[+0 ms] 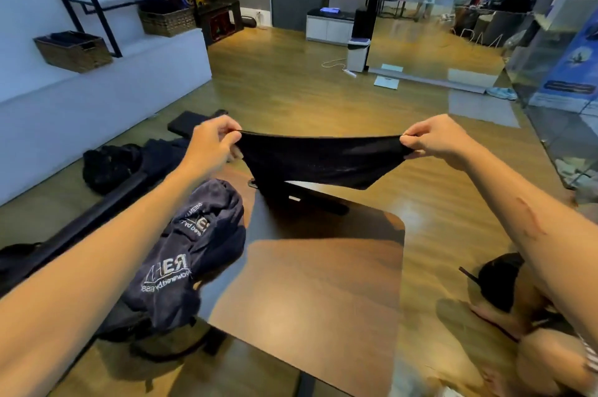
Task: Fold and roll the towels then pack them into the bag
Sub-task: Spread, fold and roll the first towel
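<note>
wood table (317,293), wood floor (291,82), fitness rm

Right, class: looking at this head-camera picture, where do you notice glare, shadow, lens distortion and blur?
Head view: glare streaks the wooden floor by the mirror; the stretched black towel, held by the left hand and right hand, throws a dark shadow across the table; the wide lens bows the forearms and the white ledge; the far wall lettering looks soft.
</note>
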